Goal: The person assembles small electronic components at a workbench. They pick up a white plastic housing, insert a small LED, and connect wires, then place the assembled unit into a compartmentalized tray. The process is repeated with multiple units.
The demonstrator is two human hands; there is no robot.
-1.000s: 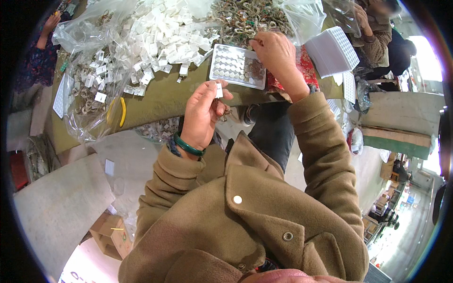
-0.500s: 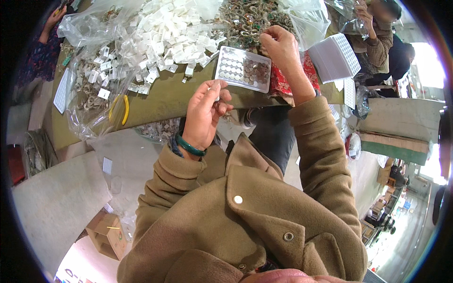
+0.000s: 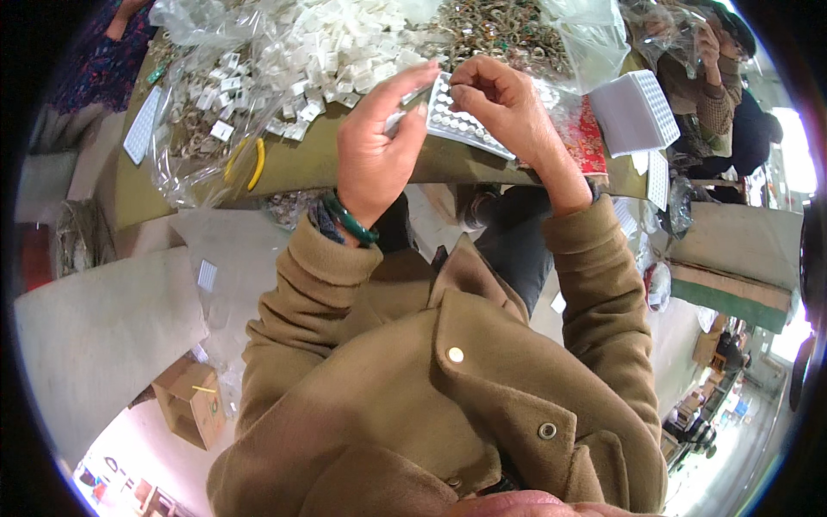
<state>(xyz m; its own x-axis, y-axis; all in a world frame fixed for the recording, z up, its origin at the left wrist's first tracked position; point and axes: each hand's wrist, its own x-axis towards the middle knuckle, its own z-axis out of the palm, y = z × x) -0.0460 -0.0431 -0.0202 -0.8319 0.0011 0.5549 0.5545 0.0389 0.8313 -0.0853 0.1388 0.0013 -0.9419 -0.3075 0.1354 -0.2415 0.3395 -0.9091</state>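
My left hand (image 3: 377,142) is raised at the left end of a white tray (image 3: 474,140), its fingers stretched out and the thumb apart from them. A whitish bit shows in the gap behind the thumb; whether it is held is unclear. Over the tray, my right hand (image 3: 508,108) has thumb and forefinger pinched together, and anything between them is too small to make out. Rows of small round white pieces (image 3: 448,119) stand in the tray, partly covered by that hand. On my left wrist is a dark green bangle (image 3: 351,222).
Beyond my hands lie a heap of white box-like pieces (image 3: 332,52) and a pile of brownish trinkets (image 3: 495,30). Yellow-handled pliers (image 3: 257,164) rest at the table's front edge. Right of the tray are red patterned cloth (image 3: 590,142) and stacked white trays (image 3: 633,116). Other people sit nearby.
My right hand has come from the trinket pile leftward over the tray. My left hand has moved farther up to the tray's left side, its fingers spreading. The view has shifted slightly.
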